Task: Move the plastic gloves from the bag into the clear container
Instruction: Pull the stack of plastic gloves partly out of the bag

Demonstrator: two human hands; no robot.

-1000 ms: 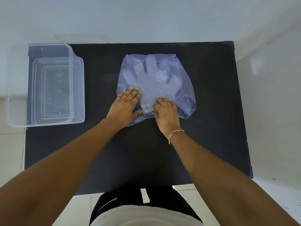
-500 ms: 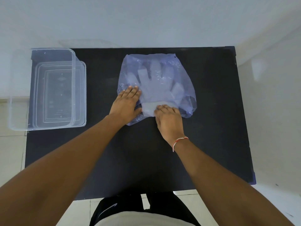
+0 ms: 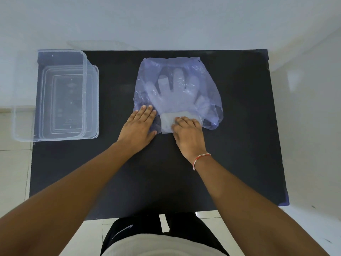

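A translucent bluish plastic bag (image 3: 208,80) lies flat on the black table (image 3: 239,145), its mouth facing me. Inside it, a stack of clear plastic gloves (image 3: 177,89) shows through, fingers pointing away. The cuff end of the gloves (image 3: 167,120) sticks out of the bag's mouth. My left hand (image 3: 138,126) lies flat with fingers spread on the bag's near left corner, pressing it down. My right hand (image 3: 188,133) has its fingers curled on the cuff end of the gloves. The clear container (image 3: 55,133) stands open at the table's left edge.
The container overhangs the table's left edge a little. White walls stand behind and to the right of the table. A tiled floor shows on the left and below. My legs are at the near edge.
The right hand has drawn back toward me with the gloves' cuff, so more of the gloves now sticks out of the bag. The left hand has stayed on the bag.
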